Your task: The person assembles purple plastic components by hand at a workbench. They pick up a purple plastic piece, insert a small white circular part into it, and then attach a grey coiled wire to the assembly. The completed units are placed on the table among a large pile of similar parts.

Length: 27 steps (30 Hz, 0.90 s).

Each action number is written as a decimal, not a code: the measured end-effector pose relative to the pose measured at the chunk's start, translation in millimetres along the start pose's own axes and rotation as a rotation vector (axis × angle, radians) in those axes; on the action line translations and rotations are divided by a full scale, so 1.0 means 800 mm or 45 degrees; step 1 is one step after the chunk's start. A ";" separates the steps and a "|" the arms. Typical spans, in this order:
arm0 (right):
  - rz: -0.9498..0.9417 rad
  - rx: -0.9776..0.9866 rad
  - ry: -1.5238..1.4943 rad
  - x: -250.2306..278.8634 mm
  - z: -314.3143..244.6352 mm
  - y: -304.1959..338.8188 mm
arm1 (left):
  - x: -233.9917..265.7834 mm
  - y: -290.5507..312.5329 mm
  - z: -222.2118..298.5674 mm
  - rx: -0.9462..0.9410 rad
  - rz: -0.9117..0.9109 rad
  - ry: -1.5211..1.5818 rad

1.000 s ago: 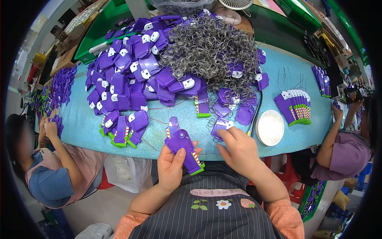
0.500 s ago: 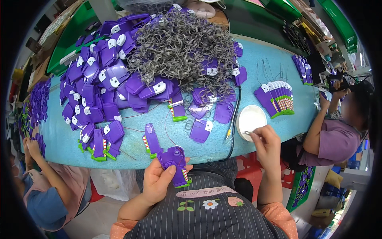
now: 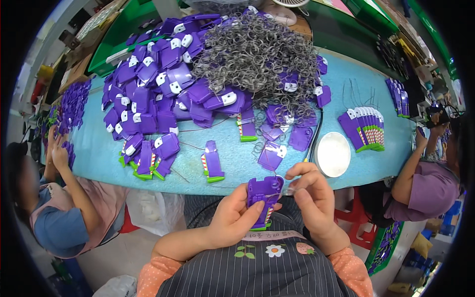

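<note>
A purple plastic shell [image 3: 263, 187] with a green lower end and a red-and-white striped edge is grasped firmly in the left hand [image 3: 236, 214], its moulded inner face turned upward and the thumb laid across it. The shell is held in front of the dark pinstriped apron [image 3: 257, 270], at the near edge of the blue-green tabletop [image 3: 237, 166]. The right hand [image 3: 314, 200] is held just beside the shell's right edge, with its fingers bent; a small blurred piece is seen at the fingertips, but whether it is pinched there cannot be told. Beyond the grip and to its left, a separate purple piece with a striped side and a green foot [image 3: 213, 159] is laid flat. Almost straight beyond the grip, a purple plate with a white tab [image 3: 271, 156] is seen, and farther off a tangled mound of grey metal rings [image 3: 257, 54] is piled. A large heap of purple plastic parts [image 3: 148, 116] is spread far to the left of the grip. To its right, a round white dish [image 3: 332, 154] is placed, with a fanned row of purple green-ended pieces [image 3: 363, 129] arranged past it.
</note>
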State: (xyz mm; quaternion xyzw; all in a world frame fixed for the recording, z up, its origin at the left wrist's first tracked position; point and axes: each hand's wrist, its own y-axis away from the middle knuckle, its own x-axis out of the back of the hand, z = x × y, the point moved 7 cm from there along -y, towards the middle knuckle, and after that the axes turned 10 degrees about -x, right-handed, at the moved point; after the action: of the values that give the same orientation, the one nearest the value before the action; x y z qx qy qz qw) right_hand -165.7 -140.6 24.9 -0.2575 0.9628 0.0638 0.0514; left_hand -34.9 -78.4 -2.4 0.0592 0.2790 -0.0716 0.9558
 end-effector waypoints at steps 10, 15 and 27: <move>-0.087 -0.198 -0.313 -0.016 0.033 0.001 | 0.008 0.005 -0.009 0.015 -0.091 -0.159; -0.087 -0.277 -0.259 -0.011 0.040 0.009 | 0.009 0.003 -0.013 0.080 -0.139 -0.208; -0.699 -0.856 -0.179 0.006 0.037 0.000 | -0.011 0.006 -0.020 0.123 -0.636 -0.640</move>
State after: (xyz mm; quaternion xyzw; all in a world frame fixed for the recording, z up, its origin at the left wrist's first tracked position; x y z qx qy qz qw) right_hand -167.9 -138.4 -4.7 -0.5013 0.7785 0.3748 0.0452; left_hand -49.8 -70.4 -10.9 0.0148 0.0375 -0.3285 0.9436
